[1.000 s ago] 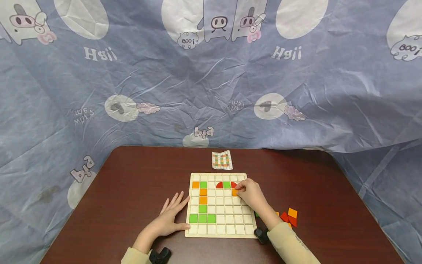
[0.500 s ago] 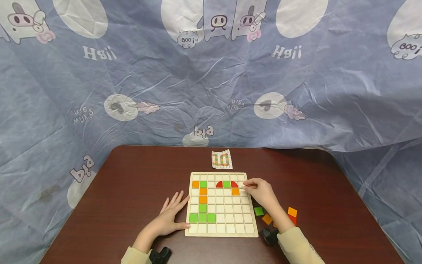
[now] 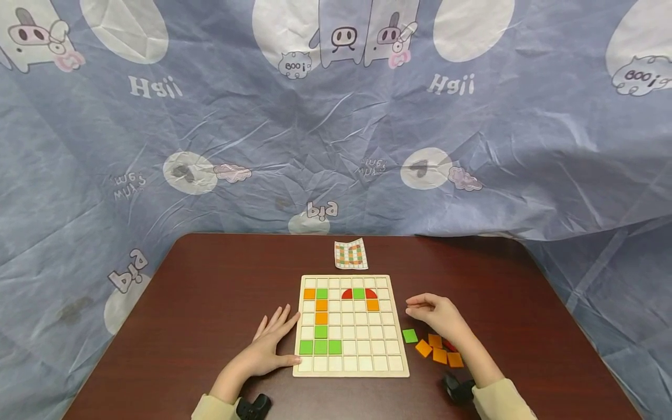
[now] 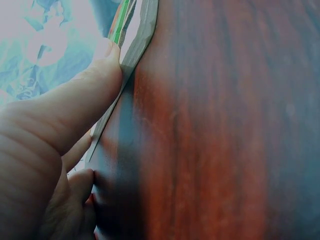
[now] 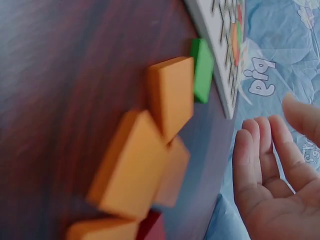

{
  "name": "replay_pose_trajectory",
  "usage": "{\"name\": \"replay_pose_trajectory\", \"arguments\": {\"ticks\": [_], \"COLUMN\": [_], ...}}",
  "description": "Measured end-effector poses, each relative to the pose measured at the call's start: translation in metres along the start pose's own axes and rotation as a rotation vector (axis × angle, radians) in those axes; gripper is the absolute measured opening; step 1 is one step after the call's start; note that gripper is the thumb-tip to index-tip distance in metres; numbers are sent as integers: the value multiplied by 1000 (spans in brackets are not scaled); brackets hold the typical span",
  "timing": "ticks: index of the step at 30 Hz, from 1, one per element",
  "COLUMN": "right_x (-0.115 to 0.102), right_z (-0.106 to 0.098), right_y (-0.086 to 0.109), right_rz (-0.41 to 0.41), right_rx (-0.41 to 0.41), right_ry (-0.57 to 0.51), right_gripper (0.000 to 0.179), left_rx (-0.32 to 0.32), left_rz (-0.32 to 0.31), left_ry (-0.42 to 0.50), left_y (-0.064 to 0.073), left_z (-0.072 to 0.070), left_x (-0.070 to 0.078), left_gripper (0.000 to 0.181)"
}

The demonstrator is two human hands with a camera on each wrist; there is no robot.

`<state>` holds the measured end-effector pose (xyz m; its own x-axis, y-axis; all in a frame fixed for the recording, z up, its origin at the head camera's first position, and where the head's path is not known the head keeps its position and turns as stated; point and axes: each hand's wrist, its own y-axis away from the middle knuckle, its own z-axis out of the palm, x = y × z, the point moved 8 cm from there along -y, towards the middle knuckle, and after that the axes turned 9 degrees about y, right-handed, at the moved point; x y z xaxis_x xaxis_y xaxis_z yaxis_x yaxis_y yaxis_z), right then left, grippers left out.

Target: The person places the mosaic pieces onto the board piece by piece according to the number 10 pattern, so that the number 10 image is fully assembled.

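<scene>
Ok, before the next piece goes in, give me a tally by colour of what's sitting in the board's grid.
Green tiles: 6
Orange tiles: 4
Red rounded tiles: 2
Total on the board: 12

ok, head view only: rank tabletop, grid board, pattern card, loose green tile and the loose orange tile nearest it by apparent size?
1. Tabletop
2. Grid board
3. Pattern card
4. Loose green tile and nearest loose orange tile: look alike, not ranked
</scene>
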<state>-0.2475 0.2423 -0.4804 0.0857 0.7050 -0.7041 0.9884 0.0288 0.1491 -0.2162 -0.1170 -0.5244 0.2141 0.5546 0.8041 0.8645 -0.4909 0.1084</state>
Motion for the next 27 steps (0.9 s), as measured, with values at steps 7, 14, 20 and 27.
{"name": "replay_pose_trajectory", "arguments": {"ticks": [7, 14, 20, 27], "right_x": [7, 7, 10, 5], "right_z": [5, 11, 16, 19], "right_y": [11, 20, 20, 21], "right_rz": [-11, -74, -120, -166], "right_rx": [-67, -145, -130, -66], "right_ry": [-32, -61, 47, 154], "right_gripper": [30, 38, 37, 34], "left_rx": [5, -4, 3, 6], "left_rz": [1, 5, 2, 2], "left_ry": [-4, -5, -10, -17], "left_y": [0, 0, 0, 0], "left_z": [0, 1, 0, 0], "left_x": [-1, -2, -1, -1], "left_gripper": [94, 94, 94, 94]}}
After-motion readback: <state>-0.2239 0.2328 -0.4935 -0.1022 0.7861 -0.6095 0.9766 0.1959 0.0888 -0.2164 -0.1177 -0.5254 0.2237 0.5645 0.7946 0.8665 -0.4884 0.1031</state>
